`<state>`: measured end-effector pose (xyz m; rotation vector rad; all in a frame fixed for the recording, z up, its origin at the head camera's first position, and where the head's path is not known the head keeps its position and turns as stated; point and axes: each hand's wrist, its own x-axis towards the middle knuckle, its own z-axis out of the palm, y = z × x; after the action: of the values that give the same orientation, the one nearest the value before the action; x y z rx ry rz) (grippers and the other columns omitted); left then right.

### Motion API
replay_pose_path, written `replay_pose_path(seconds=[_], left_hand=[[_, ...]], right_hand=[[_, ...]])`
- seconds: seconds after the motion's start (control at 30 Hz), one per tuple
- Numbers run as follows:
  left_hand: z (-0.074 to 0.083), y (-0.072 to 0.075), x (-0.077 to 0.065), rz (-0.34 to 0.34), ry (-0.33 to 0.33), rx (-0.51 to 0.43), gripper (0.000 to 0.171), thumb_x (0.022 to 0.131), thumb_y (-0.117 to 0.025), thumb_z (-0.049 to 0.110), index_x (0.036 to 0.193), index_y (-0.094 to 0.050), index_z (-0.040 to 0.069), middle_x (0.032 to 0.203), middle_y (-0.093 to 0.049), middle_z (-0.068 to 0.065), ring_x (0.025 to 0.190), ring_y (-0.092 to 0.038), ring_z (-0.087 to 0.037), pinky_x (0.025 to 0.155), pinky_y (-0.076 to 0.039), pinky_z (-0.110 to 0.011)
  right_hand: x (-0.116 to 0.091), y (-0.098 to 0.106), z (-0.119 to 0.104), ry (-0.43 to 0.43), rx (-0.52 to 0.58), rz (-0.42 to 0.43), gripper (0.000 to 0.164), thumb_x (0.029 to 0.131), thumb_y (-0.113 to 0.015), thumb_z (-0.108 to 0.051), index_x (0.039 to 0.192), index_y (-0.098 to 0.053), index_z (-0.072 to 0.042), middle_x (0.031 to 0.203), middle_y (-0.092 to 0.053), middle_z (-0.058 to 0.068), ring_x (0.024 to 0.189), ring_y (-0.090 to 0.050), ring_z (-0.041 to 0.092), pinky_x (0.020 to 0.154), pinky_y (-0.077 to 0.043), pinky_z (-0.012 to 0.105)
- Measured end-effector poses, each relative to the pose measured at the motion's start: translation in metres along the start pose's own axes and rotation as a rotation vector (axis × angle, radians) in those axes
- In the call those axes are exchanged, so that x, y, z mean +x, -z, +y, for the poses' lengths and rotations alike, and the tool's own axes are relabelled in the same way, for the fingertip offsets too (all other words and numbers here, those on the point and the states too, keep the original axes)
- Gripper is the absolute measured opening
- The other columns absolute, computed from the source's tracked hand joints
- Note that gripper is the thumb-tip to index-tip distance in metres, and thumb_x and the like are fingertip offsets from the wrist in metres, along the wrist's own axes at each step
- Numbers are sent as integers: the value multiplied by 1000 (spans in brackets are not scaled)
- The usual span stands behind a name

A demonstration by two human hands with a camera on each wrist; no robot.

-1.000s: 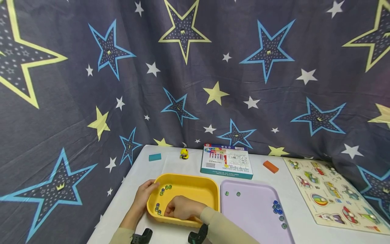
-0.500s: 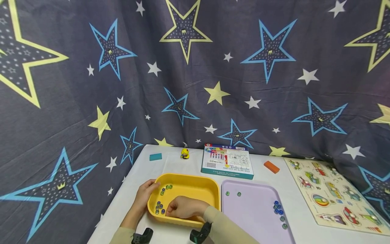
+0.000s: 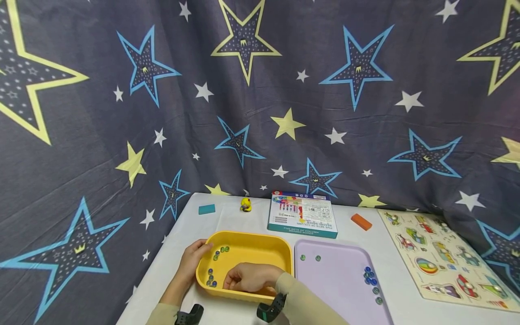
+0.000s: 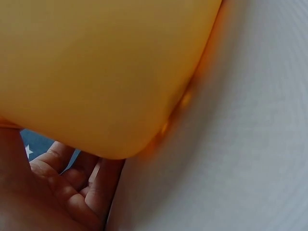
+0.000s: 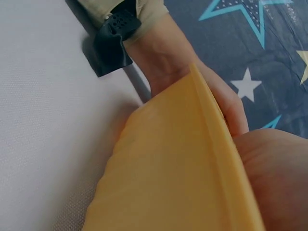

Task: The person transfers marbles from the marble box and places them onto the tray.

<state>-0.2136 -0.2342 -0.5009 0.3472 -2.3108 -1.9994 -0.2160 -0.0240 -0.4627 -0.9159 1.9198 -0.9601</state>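
Note:
A yellow bin (image 3: 260,241) stands on the table in front of me. My left hand (image 3: 191,262) grips its left end, thumb at the rim; in the left wrist view, fingers (image 4: 60,154) show curled outside the wall. Small glass marbles (image 3: 211,277) lie in the bin's near-left corner, and several more marbles (image 3: 216,256) sit by its far-left corner. My right hand (image 3: 249,276) reaches over the near wall into the bin, fingers bent down near the floor, just right of the corner marbles. Its fingertips and anything between them are hidden.
A lilac tray (image 3: 329,280) with several marbles (image 3: 370,276) adjoins the bin on the right. Behind are a boxed set (image 3: 302,214), a yellow toy duck (image 3: 245,204), a teal block (image 3: 206,209) and an orange block (image 3: 361,221). A wooden puzzle board (image 3: 447,262) lies far right.
The right hand has shifted slightly right inside the bin. Marbles in the near-left corner have changed position, and one that was near the fingertips now lies with the group. The left hand stays put.

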Motion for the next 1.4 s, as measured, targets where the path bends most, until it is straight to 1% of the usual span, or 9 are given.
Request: replay_pose_path(seconds=[0.17,0.33,0.4,0.53,0.63,0.83,1.1,1.27,1.4], left_hand=[[-3,0,2,-4,3,-18,35,85,-58,35,103,-62,6,95,-60,-10,84,-53,-21,71,-46,-26],[-3,0,2,-12,0,-14,35,85,-57,36,103,-62,6,97,-60,-9,84,-53,-20,71,-46,-26],[-2,1,2,-9,2,-3,36,85,-57,37,103,-62,7,96,-60,-9,83,-53,-20,71,-46,-26],[1,1,1,-11,-4,12,37,85,-57,37,104,-61,6,95,-60,-10,82,-53,-20,70,-46,-26],[2,0,0,-16,-10,9,38,85,-57,37,105,-61,5,96,-60,-11,82,-53,-21,69,-46,-26],[3,1,-2,-17,2,5,39,85,-57,38,108,-60,6,98,-60,-11,83,-53,-21,70,-46,-25],[1,1,-2,-12,5,0,38,86,-57,37,107,-60,6,98,-60,-11,84,-53,-21,70,-46,-25],[-1,1,-1,-18,-6,-3,37,85,-57,36,106,-61,5,96,-60,-12,83,-53,-22,70,-46,-26],[-2,1,0,-17,-13,-3,39,85,-57,38,105,-61,5,95,-60,-12,82,-53,-21,70,-46,-26]], right_hand=[[0,-3,1,3,-50,44,11,91,-52,-20,87,-62,-16,78,-58,-6,69,-49,7,65,-37,21],[-7,-4,1,40,-127,147,16,92,-50,-28,84,-60,-19,73,-56,-9,65,-48,5,61,-37,20],[-12,-3,1,56,-117,195,19,92,-49,-31,84,-61,-19,70,-55,-8,62,-47,5,57,-36,20],[-27,-2,2,99,-9,275,22,91,-50,-35,88,-61,-17,70,-57,-2,59,-48,8,53,-37,20],[-40,-1,2,154,37,339,21,91,-52,-34,92,-62,-15,75,-60,-1,60,-49,7,53,-39,20],[-60,1,5,241,65,492,17,89,-55,-26,97,-61,-12,82,-62,-2,64,-51,6,54,-44,21],[-83,11,13,218,145,570,15,89,-56,-26,100,-60,-15,93,-63,9,65,-53,10,57,-49,26],[-102,24,6,236,152,623,15,90,-54,-15,101,-59,-7,93,-62,10,68,-54,11,58,-50,33],[-109,36,20,198,133,718,15,89,-56,-14,101,-59,-6,91,-61,13,67,-55,16,56,-49,33]])
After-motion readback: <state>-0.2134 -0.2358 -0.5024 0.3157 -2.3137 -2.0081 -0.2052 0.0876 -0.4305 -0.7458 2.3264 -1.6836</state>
